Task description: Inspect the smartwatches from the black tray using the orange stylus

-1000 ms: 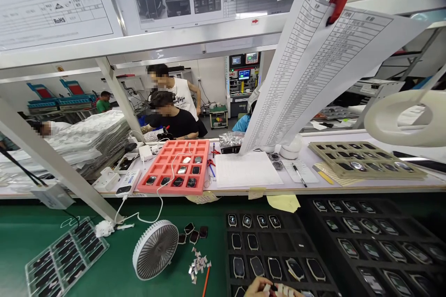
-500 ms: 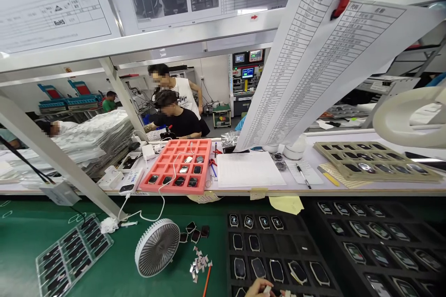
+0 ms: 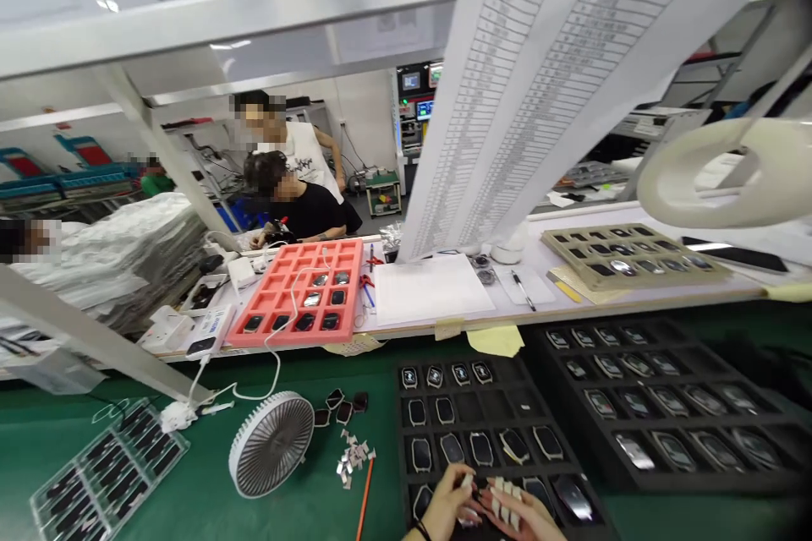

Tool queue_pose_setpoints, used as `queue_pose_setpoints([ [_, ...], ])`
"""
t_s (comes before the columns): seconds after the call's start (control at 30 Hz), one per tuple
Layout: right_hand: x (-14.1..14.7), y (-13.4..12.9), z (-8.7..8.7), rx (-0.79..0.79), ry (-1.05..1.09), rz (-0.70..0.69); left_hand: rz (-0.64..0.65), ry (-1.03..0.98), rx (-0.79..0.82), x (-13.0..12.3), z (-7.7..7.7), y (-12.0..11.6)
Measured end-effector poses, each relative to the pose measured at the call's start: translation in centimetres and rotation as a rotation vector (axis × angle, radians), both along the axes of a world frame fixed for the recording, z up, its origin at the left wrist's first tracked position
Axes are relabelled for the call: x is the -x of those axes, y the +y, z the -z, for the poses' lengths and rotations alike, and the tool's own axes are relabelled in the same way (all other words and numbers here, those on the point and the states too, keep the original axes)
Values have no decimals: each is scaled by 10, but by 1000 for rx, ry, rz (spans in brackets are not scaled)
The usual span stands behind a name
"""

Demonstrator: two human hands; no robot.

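My left hand (image 3: 446, 505) is over the near row of a black foam tray (image 3: 501, 397), its fingers curled inward. Close beside it, nearly touching, is my right hand (image 3: 525, 516), also with bent fingers. Pale caps that look like finger cots cover several fingertips. A small shiny piece shows between the hands, too blurred to name. Square smartwatches (image 3: 481, 448) lie in the tray's pockets, and some pockets in the second row hold none. A dark glossy watch (image 3: 574, 497) lies right of my right hand.
A second black tray (image 3: 672, 397) of watches is at right. Left stand a white fan (image 3: 271, 444), small white pieces (image 3: 353, 456), an orange stick (image 3: 365, 497) and a clear tray (image 3: 105, 473). A pink tray (image 3: 298, 287) and khaki tray (image 3: 634, 258) sit on the shelf. People work beyond.
The view has shifted, so the bench appears further left and higher. Both hands have come further into view over the black tray's near row.
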State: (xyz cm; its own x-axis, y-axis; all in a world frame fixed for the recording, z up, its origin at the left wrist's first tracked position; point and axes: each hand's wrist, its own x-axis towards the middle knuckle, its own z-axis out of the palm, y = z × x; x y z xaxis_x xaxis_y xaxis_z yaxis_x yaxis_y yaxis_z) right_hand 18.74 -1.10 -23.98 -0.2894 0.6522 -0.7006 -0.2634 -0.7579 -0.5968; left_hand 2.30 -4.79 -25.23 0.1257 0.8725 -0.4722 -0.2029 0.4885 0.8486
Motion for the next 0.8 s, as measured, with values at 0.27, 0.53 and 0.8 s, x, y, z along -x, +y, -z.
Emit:
queue_pose_setpoints([
  [0.27, 0, 9, -22, -3, 27, 55, -1, 381, -309, 5, -37, 54],
  [0.53, -13, 68, -27, -78, 33, 106, -16, 734, -421, -15, -20, 118],
  [0.8, -7, 124, -22, -127, 32, 110, -121, 968, -393, -39, 2, 137],
])
